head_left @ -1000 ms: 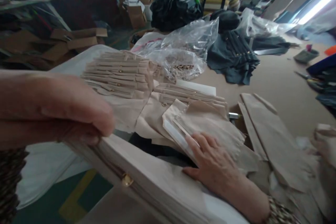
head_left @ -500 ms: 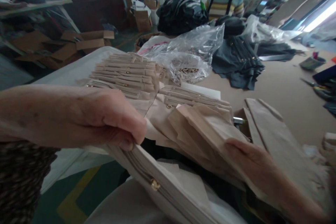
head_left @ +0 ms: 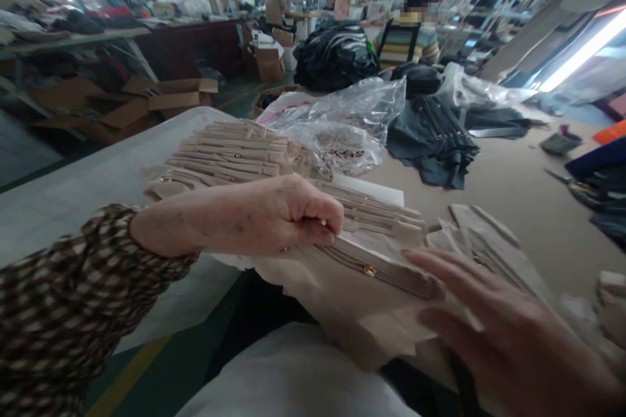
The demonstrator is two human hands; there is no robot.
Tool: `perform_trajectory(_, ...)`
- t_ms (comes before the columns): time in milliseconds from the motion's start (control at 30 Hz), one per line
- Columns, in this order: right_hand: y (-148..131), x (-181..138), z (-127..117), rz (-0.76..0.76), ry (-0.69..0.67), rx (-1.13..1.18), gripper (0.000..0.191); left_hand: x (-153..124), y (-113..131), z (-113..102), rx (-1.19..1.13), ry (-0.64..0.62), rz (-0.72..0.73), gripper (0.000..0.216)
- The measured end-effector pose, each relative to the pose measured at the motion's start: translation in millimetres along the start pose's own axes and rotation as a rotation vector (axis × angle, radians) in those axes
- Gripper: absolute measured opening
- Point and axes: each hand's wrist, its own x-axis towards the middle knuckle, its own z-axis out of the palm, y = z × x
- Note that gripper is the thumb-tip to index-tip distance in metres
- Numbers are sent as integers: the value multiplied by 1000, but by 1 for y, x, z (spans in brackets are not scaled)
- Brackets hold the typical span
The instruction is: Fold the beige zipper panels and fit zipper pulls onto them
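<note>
My left hand (head_left: pixel 298 215) crosses the middle of the view, thumb and fingers pinched on the edge of a beige zippered fabric piece (head_left: pixel 391 273). A gold zipper pull (head_left: pixel 370 270) shows partway along that piece. At its right end is my right hand (head_left: pixel 493 300), fingers stretched out and thumb apart, somewhat blurred; whether it touches the cloth I cannot tell. Just beyond my hands lie more beige zippered pieces (head_left: pixel 376 208), layered on the table. A larger row of stacked beige pieces (head_left: pixel 225 153) sits behind my left forearm.
Clear plastic bags (head_left: pixel 352 117) lie at the table's back, with dark zippered fabric (head_left: pixel 430 137) to their right. Scissors (head_left: pixel 562 176) and a small cup (head_left: pixel 561 141) are at far right. Open cardboard boxes (head_left: pixel 122 98) stand at left. A seated person (head_left: pixel 408 45) is beyond the table.
My left hand has carried the zippered piece away from me and rightward, over the table edge. My right hand has let go of the beige cloth and its fingers have spread.
</note>
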Motion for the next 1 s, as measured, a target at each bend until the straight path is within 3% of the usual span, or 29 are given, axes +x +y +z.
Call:
perform_trajectory(67, -15, 16, 17, -31, -1, 62, 28, 2, 1, 0, 22, 26, -11, 17)
perform_trajectory(133, -11, 26, 22, 48, -74, 158, 18, 4, -2, 1, 42, 45, -62, 18)
perform_trajectory(267, 40, 41, 19, 334, -453, 354, 34, 18, -33, 15, 28, 67, -210, 20)
perform_trajectory(367, 83, 57, 35, 415, -574, 243, 40, 41, -69, 39, 181, 77, -280, 21)
perform_trajectory(467, 106, 68, 69, 371, -526, -60, 37, 65, -99, 62, 468, 76, -382, 22)
perform_trajectory(600, 110, 68, 97, 357, -499, -229, 35, 79, -118, 77, 568, 62, -449, 21)
perform_trajectory(733, 108, 68, 97, 374, -507, -268, 33, 80, -113, 82, 646, 106, -449, 22)
perform_trajectory(833, 107, 70, 93, 402, -504, -288, 33, 82, -102, 88, 638, 114, -297, 18)
perform_trajectory(900, 98, 68, 90, 377, -411, -317, 27, 84, -97, 92, 568, 56, -183, 19)
perform_trajectory(1000, 63, 54, 85, 173, -215, -256, 16, 88, -99, 97, 496, 3, -144, 18)
